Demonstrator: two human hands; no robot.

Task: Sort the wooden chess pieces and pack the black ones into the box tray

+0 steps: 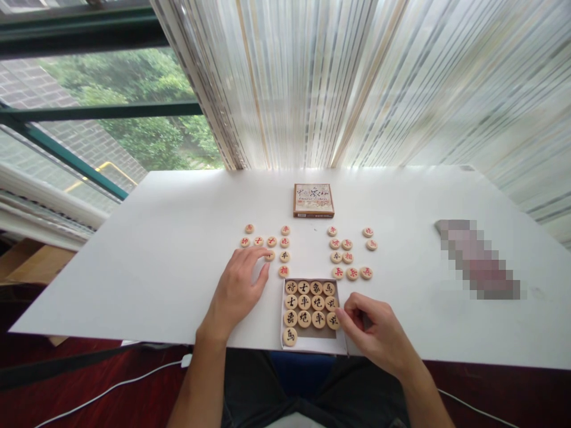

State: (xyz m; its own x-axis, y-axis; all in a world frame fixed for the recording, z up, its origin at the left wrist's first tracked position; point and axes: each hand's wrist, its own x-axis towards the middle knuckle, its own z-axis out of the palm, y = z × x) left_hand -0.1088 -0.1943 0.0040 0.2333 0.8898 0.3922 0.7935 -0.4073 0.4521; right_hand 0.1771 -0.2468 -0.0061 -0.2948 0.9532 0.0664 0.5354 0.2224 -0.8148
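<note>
My left hand [234, 288] reaches over the table with thumb and index finger at a black-lettered Chinese chess piece [270, 256], which the fingertips partly cover. My right hand [377, 333] is curled closed at the right edge of an open white box [342, 342]; whether anything is inside its fingers is hidden. Its thumb tip is beside a black-lettered piece [332, 321] at the box's right side. Rows of black-lettered round pieces [304, 302] lie face up in the box, with one piece [289, 337] alone in the nearest row.
Red-lettered pieces [258, 241] lie left of centre, and another group [352, 273] lies right, mixed with black ones. A lid printed "Chinese Chess" [313, 200] rests farther back. A blurred object [479, 258] is at right. Striped curtains [312, 83] hang behind the white table [147, 255].
</note>
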